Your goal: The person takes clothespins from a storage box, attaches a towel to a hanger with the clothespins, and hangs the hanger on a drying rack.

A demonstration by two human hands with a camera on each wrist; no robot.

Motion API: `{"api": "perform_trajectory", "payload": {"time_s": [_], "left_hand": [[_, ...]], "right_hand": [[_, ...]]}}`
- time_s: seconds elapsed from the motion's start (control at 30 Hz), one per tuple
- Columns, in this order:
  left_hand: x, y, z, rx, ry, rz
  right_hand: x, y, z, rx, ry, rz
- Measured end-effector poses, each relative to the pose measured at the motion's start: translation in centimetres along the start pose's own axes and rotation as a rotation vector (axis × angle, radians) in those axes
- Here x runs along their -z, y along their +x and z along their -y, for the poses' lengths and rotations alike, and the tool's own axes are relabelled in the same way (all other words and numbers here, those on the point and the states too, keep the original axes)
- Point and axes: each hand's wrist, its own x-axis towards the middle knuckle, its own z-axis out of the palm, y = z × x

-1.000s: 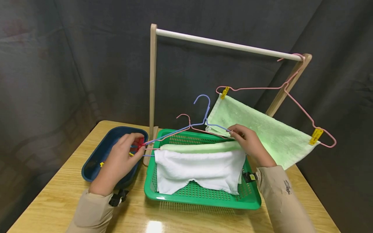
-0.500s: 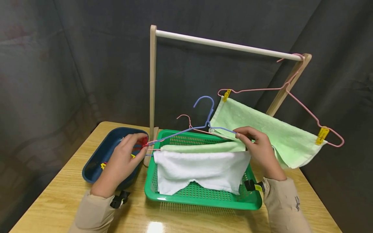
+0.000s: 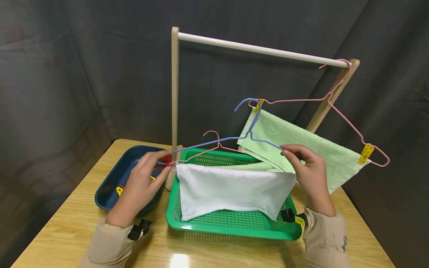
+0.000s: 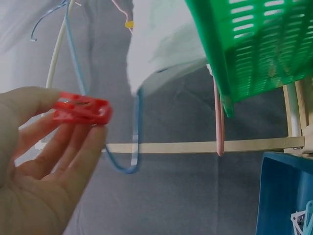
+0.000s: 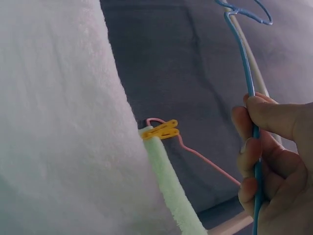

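Note:
My left hand (image 3: 142,182) pinches a red clothespin (image 4: 83,110) between thumb and fingers. It overlaps the left end of a blue hanger (image 3: 209,142) in the left wrist view. A white towel (image 3: 231,190) is draped over the hanger's lower bar, hanging above the green basket. My right hand (image 3: 313,171) grips the right shoulder of that hanger, fingers curled round the wire (image 5: 247,68). The hook points up and left. Behind the white towel, a light green towel (image 3: 246,167) and a pink hanger (image 3: 201,153) show at the basket.
The green basket (image 3: 234,233) stands on the wooden table (image 3: 154,253). Left of it is a dark blue tub (image 3: 102,190) with yellow clothespins (image 3: 119,191). A rack with a white bar (image 3: 254,48) stands behind, carrying a pink hanger (image 3: 346,128) with a clipped green towel (image 3: 285,136).
The blue hanger has risen and shifted right with my right hand, and the white towel has lifted with it. My left hand keeps the red clothespin and moves slightly right.

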Motion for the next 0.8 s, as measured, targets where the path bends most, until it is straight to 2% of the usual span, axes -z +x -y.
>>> {"api": "perform_trajectory", "payload": {"time_s": [0.17, 0.33, 0.4, 0.53, 0.8], "left_hand": [[-0.2, 0.1, -0.3, -0.113, -0.063, -0.113], [-0.4, 0.2, -1.0, -0.197, -0.184, -0.181], [-0.5, 0.2, -1.4, -0.212, -0.234, -0.199], [-0.5, 0.2, -2.2, -0.217, -0.317, -0.210], [-0.3, 0.1, -2.6, -0.220, -0.408, -0.227]], "right_hand": [[0.7, -0.6, 0.4, -0.020, 0.013, -0.061], [1.2, -1.1, 0.6, -0.025, 0.174, -0.112], [1.2, -1.4, 0.6, -0.024, 0.258, -0.133], [1.4, -2.1, 0.6, -0.029, 0.345, -0.168], [1.4, -3.5, 0.8, -0.035, 0.411, -0.215]]}}
